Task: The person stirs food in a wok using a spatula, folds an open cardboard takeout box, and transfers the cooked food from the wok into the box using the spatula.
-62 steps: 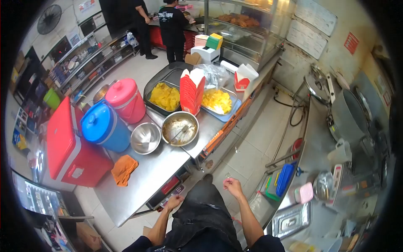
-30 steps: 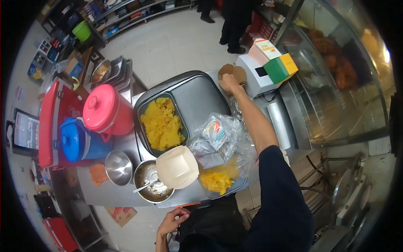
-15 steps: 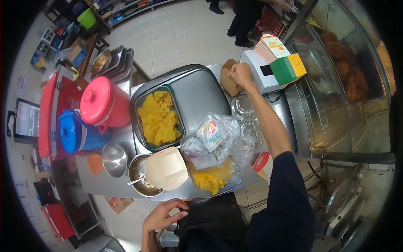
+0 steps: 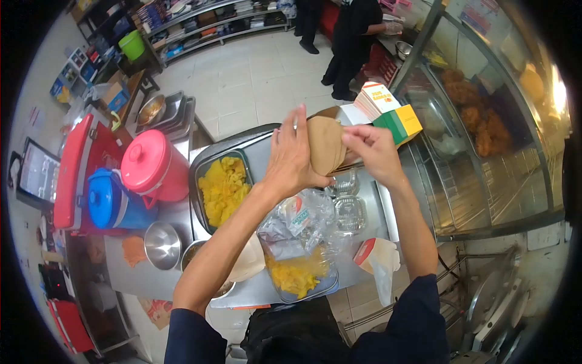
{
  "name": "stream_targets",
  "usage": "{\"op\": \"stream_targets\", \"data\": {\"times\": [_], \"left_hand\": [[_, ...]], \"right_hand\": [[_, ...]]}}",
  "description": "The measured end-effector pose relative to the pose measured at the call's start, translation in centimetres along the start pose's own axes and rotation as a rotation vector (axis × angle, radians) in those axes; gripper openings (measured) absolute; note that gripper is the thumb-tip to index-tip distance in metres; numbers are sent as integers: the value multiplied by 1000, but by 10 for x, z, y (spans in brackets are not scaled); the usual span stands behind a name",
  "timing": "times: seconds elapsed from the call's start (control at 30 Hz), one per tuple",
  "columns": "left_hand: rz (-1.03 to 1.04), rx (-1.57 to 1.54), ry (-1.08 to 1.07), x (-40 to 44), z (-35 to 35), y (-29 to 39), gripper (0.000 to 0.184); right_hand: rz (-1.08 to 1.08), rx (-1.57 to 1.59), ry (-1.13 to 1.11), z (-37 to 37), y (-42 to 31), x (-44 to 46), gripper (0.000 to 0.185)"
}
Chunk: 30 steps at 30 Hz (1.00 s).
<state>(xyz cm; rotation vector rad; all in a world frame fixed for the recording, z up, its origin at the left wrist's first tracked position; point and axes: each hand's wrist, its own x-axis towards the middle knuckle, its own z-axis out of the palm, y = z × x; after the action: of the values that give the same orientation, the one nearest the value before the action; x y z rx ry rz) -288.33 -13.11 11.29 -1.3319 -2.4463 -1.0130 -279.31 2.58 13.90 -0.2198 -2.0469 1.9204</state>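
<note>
Both hands are on a stack of brown paper pieces with rounded edges [image 4: 325, 145], raised above the far side of the steel table. My left hand [image 4: 291, 155] grips it from the left, thumb underneath and fingers up behind. At its right edge, my right hand [image 4: 374, 151] pinches the paper between thumb and fingers. Below lie clear plastic containers [image 4: 350, 213] and a crumpled clear plastic bag [image 4: 297, 221]. A tray of yellow food [image 4: 223, 188] is left of my hands. An open paper food box [image 4: 250, 261] is partly hidden by my left forearm.
A pink jug [image 4: 148, 161], a blue jug [image 4: 112, 197] and a metal bowl [image 4: 162, 246] stand at the left. A second tray of yellow food [image 4: 296, 279] is near my body. On the right is a glass display case [image 4: 479, 176]. Two people stand beyond the table.
My left hand has risen from beside my body to the brown paper stack. My right hand still holds the paper, now lifted and turned. The view has shifted.
</note>
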Motion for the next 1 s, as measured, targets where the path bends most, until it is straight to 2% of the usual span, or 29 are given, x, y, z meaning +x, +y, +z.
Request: {"op": "stream_targets", "data": {"times": [0.03,0.1,0.2,0.23,0.3,0.33,0.43,0.5,0.57,0.6,0.73,0.8,0.87,0.9,0.97,1.0], "left_hand": [[14,-2,-3,2,2,0,126],[115,-255,-155,2,7,-1,121],[142,-278,-112,-3,17,10,116],[147,-292,-94,-2,18,13,115],[171,-284,-73,-4,17,18,114],[186,-278,-50,-4,16,21,113],[254,-242,-48,-2,12,24,110],[255,-243,-45,3,10,27,109],[285,-206,-71,8,10,28,109],[287,-206,-67,12,9,30,109],[329,-225,-80,20,11,33,106],[342,-234,-93,26,15,26,104],[304,-279,-46,31,31,6,103],[296,-280,-48,34,42,-7,103],[54,-335,-7,40,72,-39,103],[47,-336,-15,45,90,-50,103]], "right_hand": [[38,159,-65,-2,-3,-8,19],[75,209,-69,-12,-2,-17,19],[-15,-90,-39,-20,-5,-25,20],[-22,-90,-30,-23,-7,-25,20],[103,-152,-139,-28,-10,-28,21],[176,-34,-184,-29,-13,-30,20],[275,-44,-213,-37,-8,-30,19],[201,-19,-147,-38,-2,-35,16],[-86,-154,-14,-38,7,-42,14],[-208,-339,75,-40,7,-46,18],[-196,-394,224,-55,-2,-54,20],[-269,-423,352,-63,-18,-65,19],[-218,-215,537,-87,-38,-76,18],[-256,-242,592,-103,-41,-83,20],[-231,-230,619,-111,-54,-103,18],[-238,-332,634,-117,-53,-116,17]]}}
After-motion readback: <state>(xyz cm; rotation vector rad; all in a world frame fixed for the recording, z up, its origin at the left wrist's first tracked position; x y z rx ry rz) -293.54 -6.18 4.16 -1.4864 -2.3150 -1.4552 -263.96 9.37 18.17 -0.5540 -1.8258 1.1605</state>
